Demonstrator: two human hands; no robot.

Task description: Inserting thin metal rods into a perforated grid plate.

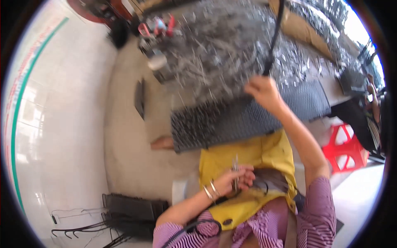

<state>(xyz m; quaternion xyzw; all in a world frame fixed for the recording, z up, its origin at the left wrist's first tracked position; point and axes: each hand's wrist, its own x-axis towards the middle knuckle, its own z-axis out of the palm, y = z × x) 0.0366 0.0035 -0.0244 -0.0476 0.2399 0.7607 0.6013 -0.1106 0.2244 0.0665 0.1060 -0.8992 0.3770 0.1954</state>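
Observation:
My left hand (240, 180), with bangles at its wrist, is closed around a slim, shiny metal tool (235, 167) over my yellow apron (264, 151). The tool's thin tip points away from me; its exact kind is blurred. Farther forward, my right hand (264, 91) is raised with curled fingers at the lower end of a long black flexible strip (276, 39), which rises past the top of the view. Beneath that hand lies a long dark textured tray or mat (264, 113), its left part covered with small black pieces (196, 124).
A wide heap of grey-black strips (219, 53) spreads beyond the tray. A white round container (157, 63) and red-handled items (159, 27) stand at its left. A red plastic stool (345, 146) is to the right. Black rods and panels (132, 217) sit at lower left.

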